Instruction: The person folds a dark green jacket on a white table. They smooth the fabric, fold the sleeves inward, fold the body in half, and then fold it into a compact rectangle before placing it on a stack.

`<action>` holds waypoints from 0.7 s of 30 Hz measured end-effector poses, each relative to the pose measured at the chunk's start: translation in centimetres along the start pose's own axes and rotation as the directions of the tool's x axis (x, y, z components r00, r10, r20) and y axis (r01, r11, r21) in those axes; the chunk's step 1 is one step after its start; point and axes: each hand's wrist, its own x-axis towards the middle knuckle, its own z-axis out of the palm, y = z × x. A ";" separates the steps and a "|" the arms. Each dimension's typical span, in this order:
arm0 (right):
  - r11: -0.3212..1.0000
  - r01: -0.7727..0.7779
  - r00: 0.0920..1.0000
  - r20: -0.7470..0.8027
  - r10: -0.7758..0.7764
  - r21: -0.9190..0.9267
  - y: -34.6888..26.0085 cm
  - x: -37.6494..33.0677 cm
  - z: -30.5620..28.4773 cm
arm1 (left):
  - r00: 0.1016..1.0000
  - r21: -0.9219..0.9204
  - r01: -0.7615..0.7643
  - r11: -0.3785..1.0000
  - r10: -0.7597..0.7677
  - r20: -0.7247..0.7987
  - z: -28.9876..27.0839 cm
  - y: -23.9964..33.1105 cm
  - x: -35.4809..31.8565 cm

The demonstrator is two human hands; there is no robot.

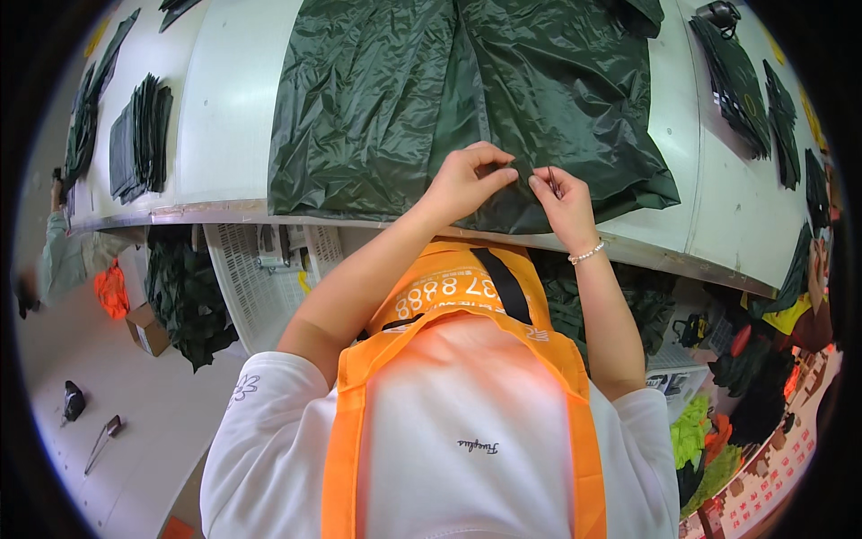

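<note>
Far to the left of the hands, a stack of folded dark green pieces (141,136) lies on the white worktable (224,99); below the table edge stands a white perforated plastic crate (251,287).

The left hand (467,184) is closed to a pinch, thumb and fingertips gripping the near edge of the dark green garment (395,99), which is spread flat on the table directly ahead of both hands. The fabric is thin, glossy and finely wrinkled, a coated synthetic by its look, with a straight seam running away from the hands.

The right hand (564,199), just beside the left, is likewise nearly closed and grips a thin dark item, possibly a thread or small tool; it is too small to identify.

Judgement: the step in hand is fine work on the hem, probably trimming or picking. The next move calls for holding the edge taut and a precise, small action.

Right of the hands, more folded green pieces (741,85) lie on the table.
</note>
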 end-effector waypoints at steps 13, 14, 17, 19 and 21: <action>0.949 0.246 0.873 -0.381 -0.305 -0.197 -2.9 0.7 -3.3 | 0.795 0.473 -0.104 0.875 0.358 -0.489 -7.2 -0.4 -3.8; 0.938 0.233 0.856 -0.404 -0.323 -0.256 -4.0 0.5 -3.9 | 0.744 0.534 -0.071 0.842 0.401 -0.534 -10.0 -2.5 -4.9; 0.905 0.191 0.795 -0.481 -0.370 -0.380 -7.6 0.8 -5.6 | 0.731 0.661 0.201 0.723 0.339 -0.593 -15.2 -2.9 -9.4; 0.896 0.198 0.778 -0.493 -0.390 -0.397 -9.6 1.2 -6.8 | 0.809 0.796 0.164 0.582 0.383 -0.447 -16.6 -3.1 -10.9; 0.884 0.295 0.736 -0.504 -0.452 -0.363 -10.4 2.4 -7.3 | 0.936 0.859 0.030 0.511 0.288 -0.203 -15.4 -1.7 -11.1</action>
